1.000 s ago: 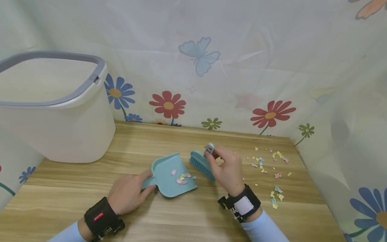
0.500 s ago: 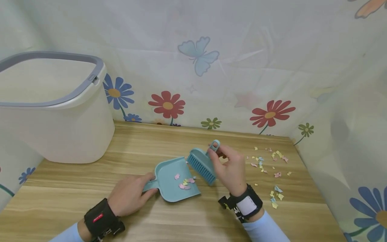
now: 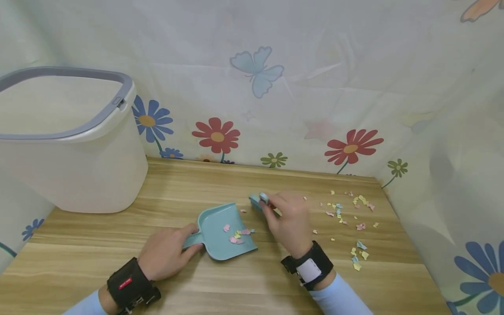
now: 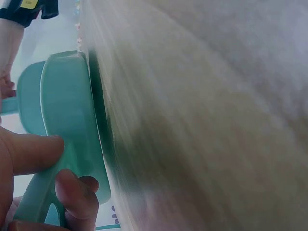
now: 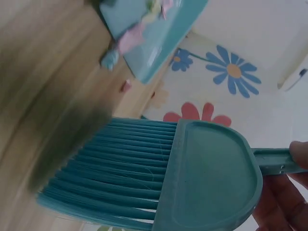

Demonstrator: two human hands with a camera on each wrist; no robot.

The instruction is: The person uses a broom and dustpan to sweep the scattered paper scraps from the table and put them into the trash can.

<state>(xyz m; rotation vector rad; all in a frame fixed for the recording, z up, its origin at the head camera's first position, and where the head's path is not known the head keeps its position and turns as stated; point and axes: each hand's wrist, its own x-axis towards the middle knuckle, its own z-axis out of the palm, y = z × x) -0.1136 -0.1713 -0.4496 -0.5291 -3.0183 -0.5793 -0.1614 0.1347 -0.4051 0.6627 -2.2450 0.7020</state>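
We have the small teal brush (image 3: 256,202) down on the bench (image 3: 118,262), bristles (image 5: 120,168) touching the wood just off the dustpan's open lip, at about one o'clock from the pan. Our right hand (image 3: 289,221) is curled round the brush's handle and covers most of it from the head view. The dustpan (image 3: 224,229) lies flat mid-bench with a few pink and yellow paper scraps (image 3: 237,236) already on it; our left hand (image 3: 167,253) holds its handle, thumb on top and fingers tucked beneath, at the pan's seven o'clock.

We judge this to be the middle of the sweeping — one small load is in, yet the larger scatter of confetti (image 3: 350,214) lies well apart at three o'clock from the brush. The next stroke calls for reaching right past those bits and drawing them left toward the lip while the pan stays pressed flat — a lifted edge would let scraps slide under. A white bin (image 3: 78,170) stands at ten o'clock.
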